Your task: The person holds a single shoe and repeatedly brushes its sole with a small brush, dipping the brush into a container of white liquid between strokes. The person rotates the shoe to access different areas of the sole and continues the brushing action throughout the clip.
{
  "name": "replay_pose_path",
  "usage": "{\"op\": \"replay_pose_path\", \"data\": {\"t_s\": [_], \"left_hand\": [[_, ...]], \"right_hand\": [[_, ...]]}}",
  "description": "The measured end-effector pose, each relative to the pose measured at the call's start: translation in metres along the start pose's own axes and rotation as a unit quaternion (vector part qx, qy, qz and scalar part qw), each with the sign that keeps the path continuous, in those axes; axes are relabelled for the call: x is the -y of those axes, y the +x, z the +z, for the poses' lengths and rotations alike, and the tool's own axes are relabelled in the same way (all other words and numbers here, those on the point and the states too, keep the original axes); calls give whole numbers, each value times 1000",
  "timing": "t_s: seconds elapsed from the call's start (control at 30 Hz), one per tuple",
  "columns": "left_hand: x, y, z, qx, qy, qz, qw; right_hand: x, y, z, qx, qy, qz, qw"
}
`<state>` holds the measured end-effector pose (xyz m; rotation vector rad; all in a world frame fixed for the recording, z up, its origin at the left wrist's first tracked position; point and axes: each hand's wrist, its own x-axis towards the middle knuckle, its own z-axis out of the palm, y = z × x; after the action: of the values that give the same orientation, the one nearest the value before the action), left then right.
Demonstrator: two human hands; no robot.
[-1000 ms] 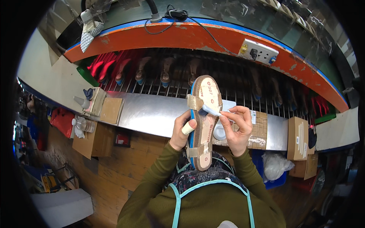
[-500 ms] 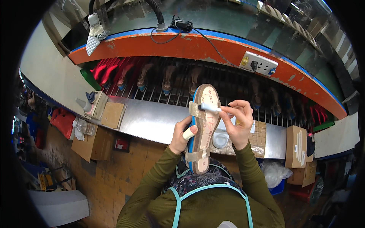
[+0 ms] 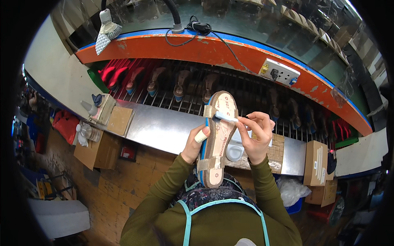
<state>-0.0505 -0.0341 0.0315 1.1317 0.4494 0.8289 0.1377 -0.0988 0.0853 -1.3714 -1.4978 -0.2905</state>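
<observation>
My left hand [image 3: 195,143] grips the left side of a sandal in the making [image 3: 223,135], its thumb wrapped in a pale bandage [image 3: 201,135]. The sandal's tan underside faces up, with red and dark marks on it, a brown and blue edge, and strap ends folded over at two places. Between the pinched fingers of my right hand [image 3: 256,137] is a small brush with a pale handle [image 3: 226,117]. Its dark tip touches the folded strap end near the sandal's upper left edge. Below the right hand lies a white plastic tray [image 3: 235,153], partly hidden.
Beyond the metal ledge [image 3: 158,127] runs a rod conveyor [image 3: 193,102] bearing several shoe lasts with soles. An orange beam with a power socket [image 3: 280,73] spans above it. Cardboard boxes stand at left [image 3: 98,149] and right [image 3: 316,163]; a clear bottle [image 3: 88,132] sits at left.
The brush has turned slightly, its tip now at the strap end's lower edge. The sandal and both hands have shifted slightly, and the whole view has tilted a little.
</observation>
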Motion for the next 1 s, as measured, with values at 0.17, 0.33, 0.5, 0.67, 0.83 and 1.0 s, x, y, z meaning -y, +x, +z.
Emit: {"op": "replay_pose_path", "data": {"t_s": [0.17,0.33,0.5,0.67,0.83,1.0], "left_hand": [[0,2,1,-14,-10,18,1000],[3,0,0,-33,-10,3,999],[0,2,6,-44,-29,-5,999],[2,10,6,-50,-59,9,997],[1,19,2,-44,-68,5,997],[-8,26,5,-42,-77,12,996]], "right_hand": [[-9,-13,7,-12,56,8,998],[-11,-31,7,18,63,-4,998],[-6,-48,10,-10,74,14,997],[-4,-58,11,-36,50,8,998],[-2,-59,7,-30,35,-2,999],[-1,-52,0,-13,22,-31,999]]}}
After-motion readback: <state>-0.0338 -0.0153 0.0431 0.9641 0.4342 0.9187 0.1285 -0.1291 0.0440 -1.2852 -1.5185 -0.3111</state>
